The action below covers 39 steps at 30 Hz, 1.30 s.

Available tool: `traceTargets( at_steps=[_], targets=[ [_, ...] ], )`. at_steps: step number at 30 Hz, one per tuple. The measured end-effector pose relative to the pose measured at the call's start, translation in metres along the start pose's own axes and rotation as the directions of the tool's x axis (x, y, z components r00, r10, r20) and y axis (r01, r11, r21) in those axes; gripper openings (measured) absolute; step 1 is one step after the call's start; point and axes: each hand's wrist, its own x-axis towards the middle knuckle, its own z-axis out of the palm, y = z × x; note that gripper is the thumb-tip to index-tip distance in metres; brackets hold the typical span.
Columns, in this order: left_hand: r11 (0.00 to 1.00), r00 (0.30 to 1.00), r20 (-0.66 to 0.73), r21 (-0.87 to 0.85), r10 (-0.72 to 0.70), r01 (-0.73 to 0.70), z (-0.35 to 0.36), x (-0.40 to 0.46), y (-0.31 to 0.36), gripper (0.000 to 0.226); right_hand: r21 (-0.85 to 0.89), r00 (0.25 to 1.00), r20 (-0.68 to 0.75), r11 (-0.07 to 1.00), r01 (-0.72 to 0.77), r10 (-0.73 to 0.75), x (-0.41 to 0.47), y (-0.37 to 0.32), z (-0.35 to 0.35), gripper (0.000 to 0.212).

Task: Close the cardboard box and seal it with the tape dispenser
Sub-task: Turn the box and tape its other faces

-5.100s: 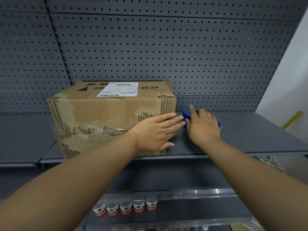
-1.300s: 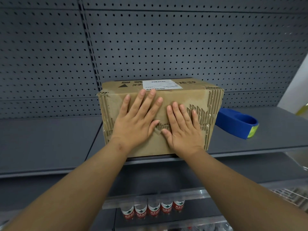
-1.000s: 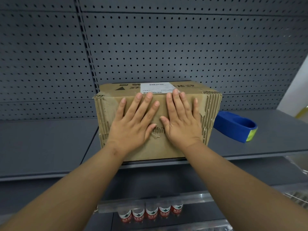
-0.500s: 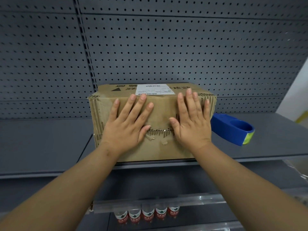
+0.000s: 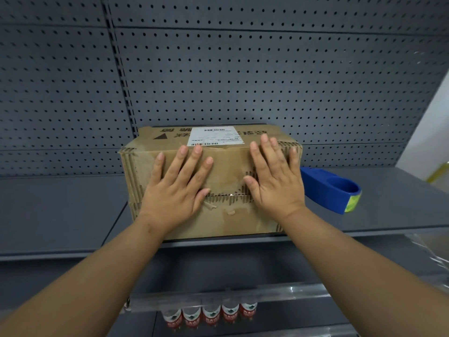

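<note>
- The cardboard box (image 5: 226, 188) stands on a grey metal shelf (image 5: 60, 212), its front face turned toward the camera, with both hands laid flat against that face.
- The left hand (image 5: 178, 193) rests on the left half of the front, fingers straight and slightly fanned, fingertips reaching up near the top front edge.
- The right hand (image 5: 277, 181) lies flat on the right half, fingers straight and close together, their tips at the top edge and the thumb pointing inward toward the middle.
- Neither hand grips or pinches anything; the palms sit well apart, with bare cardboard between them.
- A ragged horizontal seam (image 5: 228, 197) of torn, exposed corrugation runs across the front between the two palms, and similar worn ribbing shows down both front corners.
- The flaps on the front look folded shut; whether tape covers the seam cannot be told.
- On the box top lies a white shipping label (image 5: 215, 136) with barcodes, beside dark printed characters and a triangle mark.
- The tape dispenser (image 5: 330, 190), blue with a yellow-green strip at its near end, lies on the same shelf just to the right of the box, untouched.
- Behind stands a grey perforated back panel (image 5: 267, 76).
- On a lower shelf, a row of bottles with red and white labels (image 5: 209, 317) sits behind a clear rail.
</note>
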Motion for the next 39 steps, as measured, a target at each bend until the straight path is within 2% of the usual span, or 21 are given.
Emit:
traceTargets(
  at_steps=[5,8,12,15,16,17,18,20,21,23,26,29,31,33,35,39],
  targets=[
    [1.000,0.999,0.050,-0.023,0.008,-0.007,-0.011,0.004,-0.003,0.065,0.213,0.998,-0.002,0.975,-0.062,0.064,0.004,0.004,-0.021,0.059],
    [0.998,0.996,0.084,-0.068,-0.013,0.019,-0.024,0.003,0.001,0.064,0.337,0.967,0.043,0.907,-0.252,0.252,0.008,0.026,-0.034,0.060],
    [0.985,0.988,0.108,-0.116,-0.112,0.125,-0.041,0.013,0.008,0.058,0.376,0.818,0.216,0.728,-0.573,0.533,0.007,0.061,-0.034,0.052],
    [0.956,0.959,0.176,-0.157,-0.220,0.248,-0.052,0.028,0.015,0.055,0.380,0.602,0.358,0.478,-0.792,0.714,0.000,0.081,-0.027,0.047],
    [0.949,0.950,0.199,-0.160,-0.238,0.272,-0.054,0.032,0.016,0.054,0.336,0.531,0.403,0.420,-0.843,0.745,-0.002,0.087,-0.025,0.047],
    [0.945,0.944,0.216,-0.156,-0.251,0.287,-0.056,0.036,0.017,0.052,0.236,0.479,0.463,0.417,-0.878,0.746,-0.006,0.093,-0.022,0.047],
    [0.943,0.938,0.227,-0.147,-0.261,0.298,-0.058,0.039,0.018,0.051,0.086,0.449,0.533,0.482,-0.872,0.718,-0.012,0.099,-0.017,0.047],
    [0.940,0.927,0.249,-0.123,-0.281,0.318,-0.061,0.043,0.019,0.049,-0.202,0.376,0.666,0.641,-0.741,0.644,-0.026,0.109,-0.008,0.046],
    [0.937,0.920,0.264,-0.113,-0.291,0.329,-0.063,0.045,0.020,0.049,-0.291,0.330,0.704,0.680,-0.673,0.629,-0.032,0.112,-0.004,0.047],
    [0.931,0.905,0.294,-0.103,-0.308,0.350,-0.066,0.048,0.021,0.049,-0.375,0.259,0.733,0.691,-0.618,0.629,-0.041,0.117,0.001,0.052],
    [0.928,0.894,0.319,-0.092,-0.316,0.361,-0.070,0.050,0.022,0.049,-0.420,0.233,0.751,0.719,-0.553,0.618,-0.048,0.119,0.006,0.055],
    [0.928,0.884,0.344,-0.081,-0.316,0.363,-0.072,0.052,0.022,0.048,-0.438,0.271,0.753,0.763,-0.475,0.600,-0.054,0.121,0.007,0.055],
    [0.929,0.879,0.361,-0.079,-0.310,0.360,-0.073,0.053,0.022,0.048,-0.425,0.293,0.750,0.771,-0.474,0.593,-0.055,0.122,0.006,0.056],
    [0.932,0.876,0.378,-0.078,-0.301,0.354,-0.075,0.054,0.022,0.048,-0.396,0.312,0.739,0.760,-0.516,0.597,-0.055,0.123,0.005,0.057],
    [0.934,0.873,0.392,-0.086,-0.289,0.348,-0.077,0.056,0.021,0.049,-0.317,0.362,0.712,0.735,-0.599,0.602,-0.055,0.122,0.003,0.056],
    [0.932,0.868,0.420,-0.121,-0.265,0.343,-0.082,0.061,0.017,0.048,-0.050,0.436,0.594,0.573,-0.818,0.676,-0.035,0.114,-0.013,0.049]
  ],
)
